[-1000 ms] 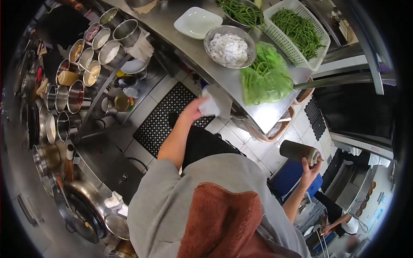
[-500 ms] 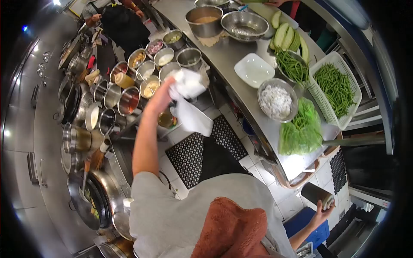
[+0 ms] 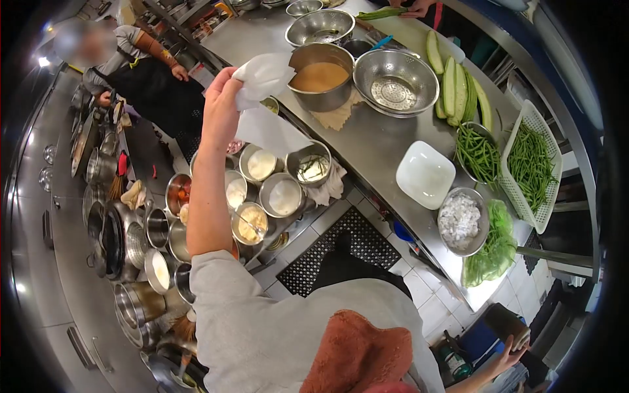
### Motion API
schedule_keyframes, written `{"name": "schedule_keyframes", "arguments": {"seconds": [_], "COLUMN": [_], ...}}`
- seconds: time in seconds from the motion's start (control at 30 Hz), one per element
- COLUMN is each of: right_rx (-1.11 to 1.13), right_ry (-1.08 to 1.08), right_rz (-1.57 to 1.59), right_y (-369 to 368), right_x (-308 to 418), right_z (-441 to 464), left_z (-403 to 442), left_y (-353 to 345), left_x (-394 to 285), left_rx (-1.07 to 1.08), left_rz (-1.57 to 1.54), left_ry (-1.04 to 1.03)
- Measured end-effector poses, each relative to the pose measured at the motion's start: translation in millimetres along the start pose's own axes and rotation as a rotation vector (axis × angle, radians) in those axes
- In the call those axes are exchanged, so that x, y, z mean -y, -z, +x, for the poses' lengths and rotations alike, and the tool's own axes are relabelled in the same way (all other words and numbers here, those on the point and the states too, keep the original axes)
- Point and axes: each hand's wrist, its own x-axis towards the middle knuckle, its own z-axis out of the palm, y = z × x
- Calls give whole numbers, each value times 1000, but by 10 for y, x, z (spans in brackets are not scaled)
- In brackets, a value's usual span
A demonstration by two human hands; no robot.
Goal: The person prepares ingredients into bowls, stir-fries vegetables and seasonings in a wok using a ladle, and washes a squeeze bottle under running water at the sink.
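Note:
My left hand is raised and closed on a thin white sheet that looks like paper towel. One part is crumpled at the fingers, and a flatter part hangs below over the seasoning bowls. Low at the right, my right hand is wrapped round the end of a dark cylindrical container, which is tilted; its contents are hidden. Under the left arm stand metal bowls, one with a yellowish chopped ingredient and a spoon. Beside the sheet is a pot of brown liquid.
On the steel counter stand a colander, a white square dish, a bowl of white pieces and a basket of green beans. A co-worker stands at the far left. Pots and woks line the left side.
My left hand has moved up and forward with the white sheet, towards the pot of brown liquid. My right hand has moved lower and farther right, still holding the dark container. The view has shifted.

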Motion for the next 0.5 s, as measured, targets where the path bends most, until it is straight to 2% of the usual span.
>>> {"name": "schedule_keyframes", "arguments": {"seconds": [0.07,0.13,0.2,0.23,0.3,0.33,0.4,0.43,0.5], "right_rx": [-42,-64,-44,-43,-34,-31,-56,-55,-84], "right_ry": [-10,-13,-14,0,12,9,-3,-6,22], "right_rz": [-27,-36,10,-5,-24,-30,-50,-55,-42], "right_y": [-65,-94,-89,-138,-176,-189,-204,-202,-222], "right_x": [151,249,168,249,339,381,448,440,405], "right_z": [-126,-221,-281,-315,-382,-404,-461,-485,-518], "left_z": [120,136,29,-18,-110,-113,-32,54,134], "left_y": [95,238,317,301,251,285,358,433,416], "left_x": [236,697,1056,1173,1357,1440,1592,1632,1484], "left_rx": [-36,-72,-9,-1,174,178,332,489,481], "left_rz": [-217,-144,459,456,1045,1045,1024,1056,1048], "left_ry": [-14,-58,-3,1,-384,-378,-344,-110,-97]}}
